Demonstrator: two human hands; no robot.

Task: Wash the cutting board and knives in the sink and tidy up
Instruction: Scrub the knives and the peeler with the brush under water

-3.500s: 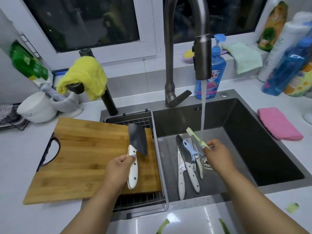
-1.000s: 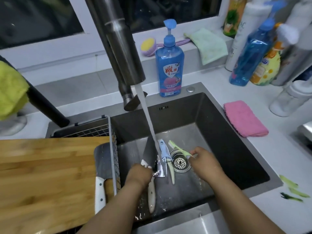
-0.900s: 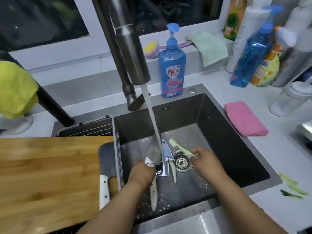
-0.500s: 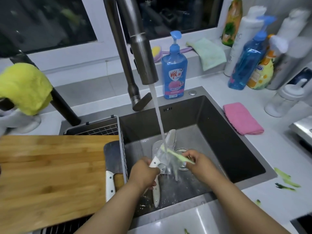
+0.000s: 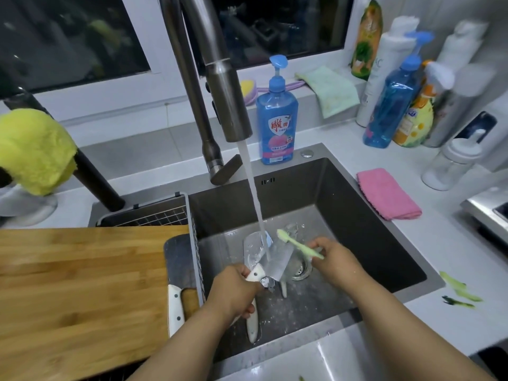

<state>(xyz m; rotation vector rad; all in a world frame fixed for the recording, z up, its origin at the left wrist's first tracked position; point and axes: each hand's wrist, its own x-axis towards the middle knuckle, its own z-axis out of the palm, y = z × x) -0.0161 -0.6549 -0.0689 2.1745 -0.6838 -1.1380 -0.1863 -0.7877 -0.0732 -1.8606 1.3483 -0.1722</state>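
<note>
At the left of the frame the cutting board (image 5: 82,292) is lying across the desk with a cleaver (image 5: 178,270) resting at its right edge. Lower centre, the left hand (image 5: 236,292) is gripping a knife (image 5: 270,261) by its white handle under the running water in the sink (image 5: 357,215). Wet, stiff and sharp, it is looking slippery, so the handle seems the safe hold, while the right hand (image 5: 336,261) is pinching a green toothbrush (image 5: 298,243) over the blade.

The blue soap bottle (image 5: 277,116) carries a red label with 1 large Chinese character, 雕; the white bottle (image 5: 384,67) shows "AC".
</note>
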